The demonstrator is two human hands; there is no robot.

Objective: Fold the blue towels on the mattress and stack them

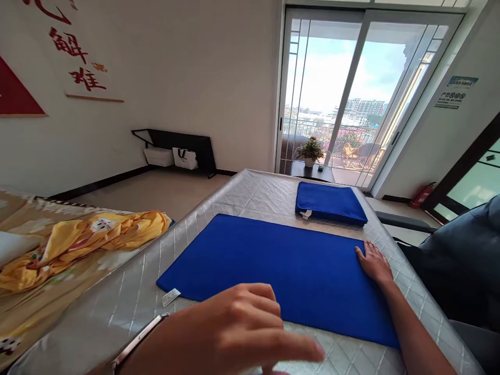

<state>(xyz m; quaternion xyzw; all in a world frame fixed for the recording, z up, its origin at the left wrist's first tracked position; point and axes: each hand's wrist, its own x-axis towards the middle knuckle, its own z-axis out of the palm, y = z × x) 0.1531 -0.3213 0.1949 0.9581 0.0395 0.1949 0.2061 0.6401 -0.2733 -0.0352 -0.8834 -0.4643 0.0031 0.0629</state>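
Apparently, scroll [78, 60]: 解难; mat label [171, 297] illegible; left hand [238, 323] half-open, right hand [375, 262] flat.

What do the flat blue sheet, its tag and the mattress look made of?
Blue sheet: likely fabric, matte; even, low-gloss surface, weave too fine to make out.
Tag: thin white fabric or paper, can't tell which; printed marks show.
Mattress: quilted cover, perhaps synthetic, satiny; silvery sheen, diamond-patterned lines. Filling hidden.

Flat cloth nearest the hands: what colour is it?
The flat cloth is plain blue, as the head view shows.
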